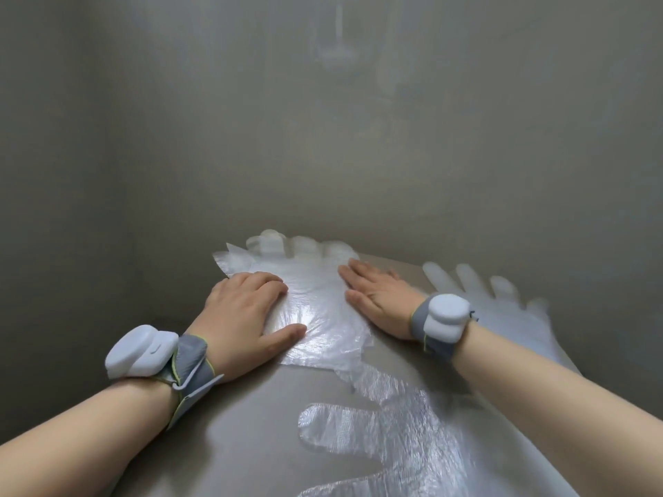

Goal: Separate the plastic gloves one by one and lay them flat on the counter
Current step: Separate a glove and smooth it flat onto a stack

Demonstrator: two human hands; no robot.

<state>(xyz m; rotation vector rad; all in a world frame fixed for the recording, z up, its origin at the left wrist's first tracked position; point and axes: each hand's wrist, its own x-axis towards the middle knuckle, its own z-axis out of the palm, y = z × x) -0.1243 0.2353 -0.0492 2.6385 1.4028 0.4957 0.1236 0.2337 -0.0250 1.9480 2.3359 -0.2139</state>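
Plastic gloves point(315, 303), 3 on counter point(251, 443); left hand point(244, 317), right hand point(380, 303) atop 1

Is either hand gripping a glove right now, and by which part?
Neither grips anything. The left hand and right hand lie flat on the far glove, pressing its palm area from either side onto the counter.
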